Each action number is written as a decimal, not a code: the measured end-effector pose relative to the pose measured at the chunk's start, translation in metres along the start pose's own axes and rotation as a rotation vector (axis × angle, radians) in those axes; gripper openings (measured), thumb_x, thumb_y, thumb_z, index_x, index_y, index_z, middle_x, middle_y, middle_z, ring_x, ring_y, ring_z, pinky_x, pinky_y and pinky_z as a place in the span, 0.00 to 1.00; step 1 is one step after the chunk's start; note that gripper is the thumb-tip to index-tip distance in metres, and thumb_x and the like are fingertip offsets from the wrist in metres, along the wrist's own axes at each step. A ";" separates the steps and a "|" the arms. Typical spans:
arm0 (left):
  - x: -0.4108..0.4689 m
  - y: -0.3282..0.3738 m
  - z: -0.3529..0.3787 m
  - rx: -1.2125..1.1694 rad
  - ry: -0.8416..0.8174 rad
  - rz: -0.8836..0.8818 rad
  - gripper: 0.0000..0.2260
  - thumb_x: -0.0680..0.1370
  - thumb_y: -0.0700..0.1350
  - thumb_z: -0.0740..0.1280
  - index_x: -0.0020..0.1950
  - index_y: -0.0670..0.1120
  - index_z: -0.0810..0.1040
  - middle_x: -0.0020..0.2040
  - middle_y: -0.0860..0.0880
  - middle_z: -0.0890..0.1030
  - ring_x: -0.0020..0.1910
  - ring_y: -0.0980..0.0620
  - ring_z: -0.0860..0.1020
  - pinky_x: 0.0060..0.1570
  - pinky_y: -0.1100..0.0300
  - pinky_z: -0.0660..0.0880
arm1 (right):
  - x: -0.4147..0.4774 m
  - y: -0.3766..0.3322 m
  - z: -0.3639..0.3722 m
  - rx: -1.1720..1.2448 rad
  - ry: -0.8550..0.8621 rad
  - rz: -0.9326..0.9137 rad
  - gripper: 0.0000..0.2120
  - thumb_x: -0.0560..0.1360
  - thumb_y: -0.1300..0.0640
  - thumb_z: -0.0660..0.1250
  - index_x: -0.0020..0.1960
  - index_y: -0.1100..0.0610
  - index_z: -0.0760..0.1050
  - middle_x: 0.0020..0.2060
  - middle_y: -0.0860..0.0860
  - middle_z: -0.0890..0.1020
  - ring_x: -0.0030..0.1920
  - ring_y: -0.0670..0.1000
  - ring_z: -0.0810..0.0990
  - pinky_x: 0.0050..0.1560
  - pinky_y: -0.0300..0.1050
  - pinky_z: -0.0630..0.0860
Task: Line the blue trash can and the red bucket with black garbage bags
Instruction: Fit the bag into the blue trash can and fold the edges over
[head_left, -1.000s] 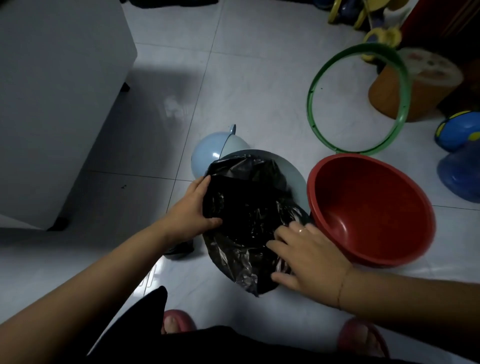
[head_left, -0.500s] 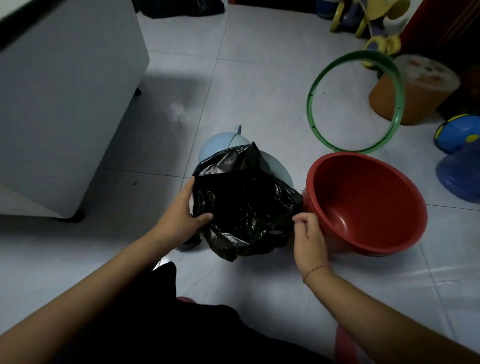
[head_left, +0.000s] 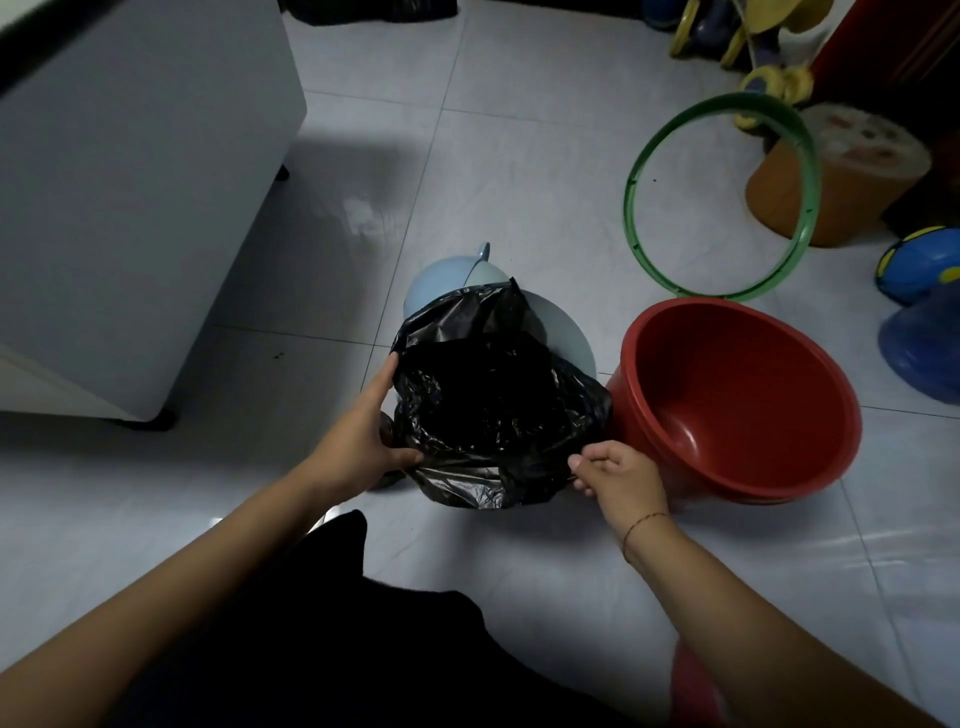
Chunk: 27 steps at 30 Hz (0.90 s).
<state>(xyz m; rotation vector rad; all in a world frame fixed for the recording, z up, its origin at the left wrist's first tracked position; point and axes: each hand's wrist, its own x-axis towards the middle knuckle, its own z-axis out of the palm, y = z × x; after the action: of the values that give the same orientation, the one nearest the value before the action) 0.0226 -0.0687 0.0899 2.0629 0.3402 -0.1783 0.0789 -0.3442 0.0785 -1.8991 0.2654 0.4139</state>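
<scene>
A pale blue trash can (head_left: 563, 338) stands on the tiled floor with its lid (head_left: 441, 275) swung open behind it. A black garbage bag (head_left: 488, 400) is spread over its mouth and hides most of the rim. My left hand (head_left: 363, 441) grips the bag's left edge against the can's side. My right hand (head_left: 618, 473) pinches the bag's near right edge. The red bucket (head_left: 737, 395) sits just right of the can, touching it, with no bag inside.
A white cabinet (head_left: 130, 182) stands at the left. A green hoop (head_left: 722, 197) leans on an orange stool (head_left: 836, 176) at the far right. Blue toys (head_left: 924, 312) lie at the right edge. My dark-clothed knees (head_left: 311, 649) fill the bottom.
The bag's edge has been pulled out and down over the can's near rim. My right hand moved from on top of the bag to its near right edge.
</scene>
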 end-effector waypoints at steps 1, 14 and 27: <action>0.001 -0.002 0.000 0.012 0.004 0.010 0.54 0.67 0.32 0.75 0.73 0.70 0.44 0.47 0.46 0.78 0.37 0.40 0.82 0.40 0.44 0.80 | 0.002 0.001 -0.001 -0.033 0.013 0.009 0.02 0.73 0.66 0.69 0.44 0.62 0.77 0.29 0.52 0.78 0.27 0.44 0.76 0.30 0.33 0.73; 0.034 0.019 -0.026 -0.232 0.180 -0.047 0.36 0.66 0.66 0.69 0.72 0.58 0.67 0.63 0.53 0.75 0.61 0.55 0.73 0.47 0.68 0.70 | 0.004 -0.037 0.013 -0.172 0.189 -0.174 0.29 0.78 0.53 0.60 0.75 0.59 0.55 0.74 0.56 0.62 0.73 0.55 0.62 0.73 0.49 0.59; 0.109 0.039 -0.013 0.001 0.336 0.034 0.14 0.75 0.42 0.70 0.60 0.46 0.80 0.50 0.48 0.83 0.51 0.49 0.81 0.51 0.60 0.75 | 0.085 -0.064 0.010 -0.508 0.265 -0.531 0.08 0.69 0.58 0.73 0.47 0.57 0.78 0.48 0.51 0.74 0.48 0.51 0.74 0.50 0.38 0.69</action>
<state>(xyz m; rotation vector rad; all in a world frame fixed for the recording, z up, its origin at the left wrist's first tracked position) 0.1385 -0.0574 0.0992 2.0972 0.5084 0.1926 0.1786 -0.3111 0.0958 -2.4217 -0.1965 -0.1497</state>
